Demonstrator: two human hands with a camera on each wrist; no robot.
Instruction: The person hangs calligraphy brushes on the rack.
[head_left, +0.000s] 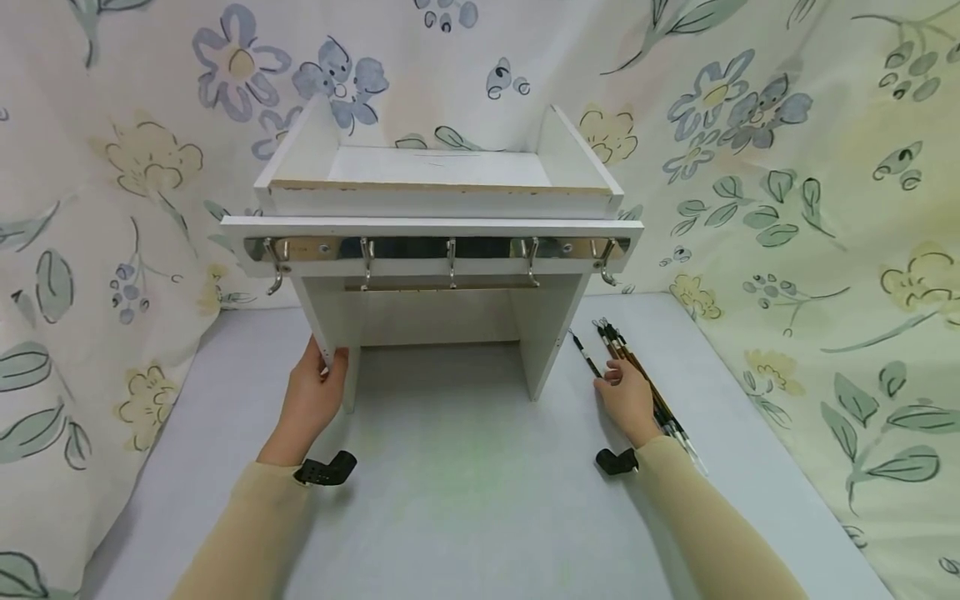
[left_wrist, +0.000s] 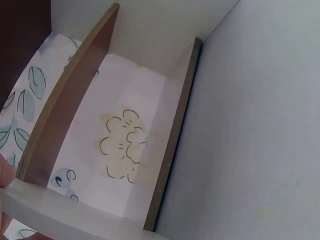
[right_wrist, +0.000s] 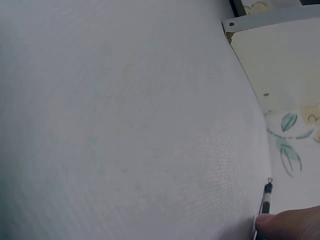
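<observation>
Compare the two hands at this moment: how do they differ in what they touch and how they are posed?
The left hand grips the front edge of the white rack's left side panel; the right hand rests on the brushes lying on the table. Left thumb wraps the panel; right fingers curl over brush handles. Both wear beige sleeves.

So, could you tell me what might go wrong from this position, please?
The left hand grips only the front edge of the white rack's left side panel, so the top-heavy-looking rack might tip or slide if pulled. The brushes lie loose in a bundle beside the right panel; the right hand, resting on them, could roll or scatter them towards the table edge.
</observation>
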